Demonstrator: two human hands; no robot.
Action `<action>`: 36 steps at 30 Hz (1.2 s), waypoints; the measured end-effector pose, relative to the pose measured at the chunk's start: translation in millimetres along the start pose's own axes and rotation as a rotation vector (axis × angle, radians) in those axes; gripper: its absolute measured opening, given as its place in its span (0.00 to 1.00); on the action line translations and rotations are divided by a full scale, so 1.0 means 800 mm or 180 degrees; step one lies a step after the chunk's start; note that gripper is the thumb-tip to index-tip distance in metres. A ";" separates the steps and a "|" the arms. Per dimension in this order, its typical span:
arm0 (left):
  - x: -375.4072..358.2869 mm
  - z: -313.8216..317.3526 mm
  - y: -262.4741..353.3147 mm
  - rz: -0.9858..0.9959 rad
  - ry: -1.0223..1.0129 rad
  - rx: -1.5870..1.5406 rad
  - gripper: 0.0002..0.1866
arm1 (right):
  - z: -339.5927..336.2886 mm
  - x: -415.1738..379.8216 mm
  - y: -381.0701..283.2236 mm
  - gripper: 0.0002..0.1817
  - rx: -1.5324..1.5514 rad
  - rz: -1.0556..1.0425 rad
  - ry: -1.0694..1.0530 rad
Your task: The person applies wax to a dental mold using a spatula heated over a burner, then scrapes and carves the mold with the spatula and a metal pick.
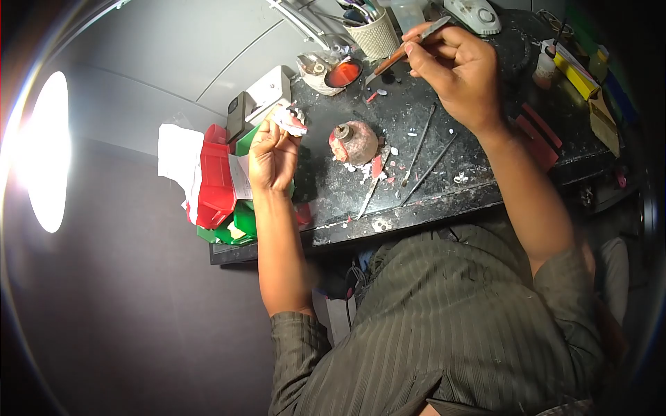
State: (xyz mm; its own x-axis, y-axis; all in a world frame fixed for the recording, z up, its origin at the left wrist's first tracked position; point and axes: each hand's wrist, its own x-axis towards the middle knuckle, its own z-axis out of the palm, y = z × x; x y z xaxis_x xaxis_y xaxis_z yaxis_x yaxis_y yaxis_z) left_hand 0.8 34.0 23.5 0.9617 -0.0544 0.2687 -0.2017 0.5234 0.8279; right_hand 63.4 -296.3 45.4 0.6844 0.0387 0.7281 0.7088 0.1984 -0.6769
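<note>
My left hand (275, 158) is raised at the desk's left side, fingers closed round a small white and pink piece that looks like a dental model with wax (291, 120). My right hand (461, 76) pinches a wooden-handled wax knife (397, 57) above the far part of the desk, its thin tip pointing down and left. Between the hands stands a round glass spirit lamp (361, 143) with a metal neck and pink residue. White and pink scraps (377, 166) lie beside it. Slim metal tools (420, 144) rest to its right.
Pink wax sheets (538, 135) lie at right on the black desk (458, 191), near a yellow box (577, 73). A cup of pens (374, 39) and a dish with red material (343, 74) stand at the back. Red and green containers (216, 180) crowd the left edge.
</note>
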 end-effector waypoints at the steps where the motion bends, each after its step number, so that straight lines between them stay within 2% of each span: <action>1: 0.001 -0.001 0.000 -0.0079 0.0012 -0.0137 0.22 | 0.000 0.000 0.000 0.07 0.0031 0.0042 0.0009; 5: 0.008 -0.020 -0.009 -0.0288 -0.0185 -0.0652 0.19 | -0.001 0.000 -0.001 0.07 -0.0021 0.0005 -0.0035; 7: 0.011 -0.012 -0.014 -0.0257 0.0378 -0.0870 0.15 | 0.000 0.000 -0.003 0.07 -0.0061 -0.0026 0.0013; 8: 0.014 -0.016 -0.014 -0.0258 0.0375 -0.0870 0.15 | 0.000 0.000 -0.002 0.07 -0.0063 -0.0026 0.0016; 10: 0.022 -0.025 -0.013 -0.0478 -0.0228 -0.0656 0.13 | 0.001 0.000 -0.002 0.07 0.0015 0.0036 0.0064; 11: 0.026 -0.030 -0.014 -0.0483 -0.0225 -0.0659 0.13 | 0.000 0.000 -0.001 0.07 0.0013 0.0042 0.0065; 13: 0.031 -0.021 -0.011 -0.0538 0.0201 -0.0176 0.14 | 0.000 0.000 0.000 0.07 -0.0018 -0.0052 -0.0004; 14: 0.033 -0.015 -0.011 -0.0540 0.0206 -0.0176 0.14 | 0.000 -0.001 -0.001 0.07 -0.0016 -0.0048 -0.0006; 16: 0.038 0.010 -0.009 -0.0274 0.0947 0.0612 0.14 | 0.001 -0.001 -0.003 0.07 -0.0055 -0.0004 0.0059; 20: 0.050 0.015 -0.007 0.0111 0.0653 0.1159 0.12 | 0.001 -0.002 -0.006 0.07 -0.0066 0.0048 0.0029; 27: 0.045 0.042 -0.012 0.0646 0.0469 0.1472 0.09 | 0.002 -0.004 -0.008 0.07 -0.0062 0.0052 0.0042; 30: 0.040 0.043 -0.013 0.0625 0.0248 0.1501 0.09 | 0.001 -0.003 -0.009 0.07 -0.0101 0.0048 0.0033; 34: 0.043 0.040 -0.020 0.0615 0.0383 0.1390 0.09 | 0.002 -0.003 -0.009 0.07 -0.0153 -0.0027 0.0003; 36: 0.044 0.038 -0.021 0.0555 0.0244 0.1370 0.10 | 0.002 -0.003 -0.009 0.07 -0.0165 -0.0036 0.0008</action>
State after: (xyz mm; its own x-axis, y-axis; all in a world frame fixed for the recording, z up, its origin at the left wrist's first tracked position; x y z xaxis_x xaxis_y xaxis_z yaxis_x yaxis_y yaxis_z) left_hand 32.3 -2.3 33.7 0.9143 0.0746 0.3981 -0.4045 0.1180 0.9069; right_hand 55.9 -296.0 48.6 0.6768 0.0342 0.7354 0.7243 0.1479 -0.6734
